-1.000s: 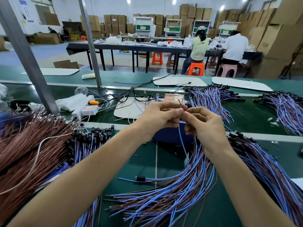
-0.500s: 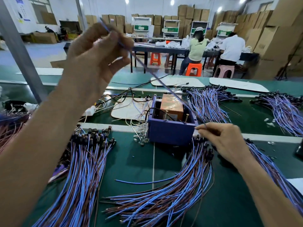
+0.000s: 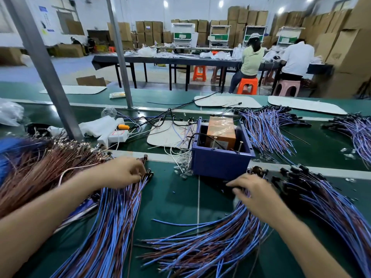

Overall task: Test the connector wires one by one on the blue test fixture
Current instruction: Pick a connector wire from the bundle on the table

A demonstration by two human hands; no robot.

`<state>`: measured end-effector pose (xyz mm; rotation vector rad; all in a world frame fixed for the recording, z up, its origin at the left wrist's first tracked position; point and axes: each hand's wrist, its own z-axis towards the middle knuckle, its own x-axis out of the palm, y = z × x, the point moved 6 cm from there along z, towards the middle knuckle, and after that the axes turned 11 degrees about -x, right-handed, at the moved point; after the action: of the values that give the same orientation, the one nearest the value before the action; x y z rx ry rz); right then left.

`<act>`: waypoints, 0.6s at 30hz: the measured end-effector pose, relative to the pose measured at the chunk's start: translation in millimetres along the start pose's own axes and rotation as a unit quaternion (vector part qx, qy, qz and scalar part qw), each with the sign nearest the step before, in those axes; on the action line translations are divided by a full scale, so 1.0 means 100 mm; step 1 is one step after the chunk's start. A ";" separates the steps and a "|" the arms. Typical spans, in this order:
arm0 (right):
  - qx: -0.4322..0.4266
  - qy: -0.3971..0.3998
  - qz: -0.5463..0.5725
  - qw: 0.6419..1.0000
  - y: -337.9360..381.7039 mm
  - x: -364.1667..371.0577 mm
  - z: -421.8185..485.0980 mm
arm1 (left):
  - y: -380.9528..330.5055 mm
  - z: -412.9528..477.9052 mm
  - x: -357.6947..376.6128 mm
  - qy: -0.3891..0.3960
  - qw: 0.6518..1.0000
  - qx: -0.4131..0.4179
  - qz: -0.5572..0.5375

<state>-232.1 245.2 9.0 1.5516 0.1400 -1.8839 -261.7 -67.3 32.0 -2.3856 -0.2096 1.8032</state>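
I am counting one blue test fixture (image 3: 220, 163). Around it I am seeing five heaps of blue-and-brown connector wires (image 3: 112, 227) and one all-brown heap (image 3: 40, 167) to its left. In front are two hands, left hand (image 3: 122, 173) and right hand (image 3: 255, 194), and far behind it two seated people (image 3: 252, 57).

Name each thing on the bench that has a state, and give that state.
blue test fixture, open-topped, orange block inside
left hand, fingers curled at connectors of left bundle
right hand, resting on connectors of middle bundle
single blue wire, lying loose on mat
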 end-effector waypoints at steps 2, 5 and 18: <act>-0.042 0.081 0.023 0.996 0.31 0.30 0.03 | 0.02 0.08 0.31 -0.030 0.994 -0.041 0.101; -0.060 0.198 0.016 0.978 0.62 0.68 0.01 | 0.03 0.15 0.53 -0.081 0.983 -0.065 0.151; 0.099 0.094 0.358 0.924 0.71 0.59 0.08 | -0.50 -0.12 0.11 -0.207 0.973 0.007 -0.101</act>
<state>-202.1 161.9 -18.6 1.6172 -0.4905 -1.1942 -248.2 -16.1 34.4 -1.8706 -0.4618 2.1638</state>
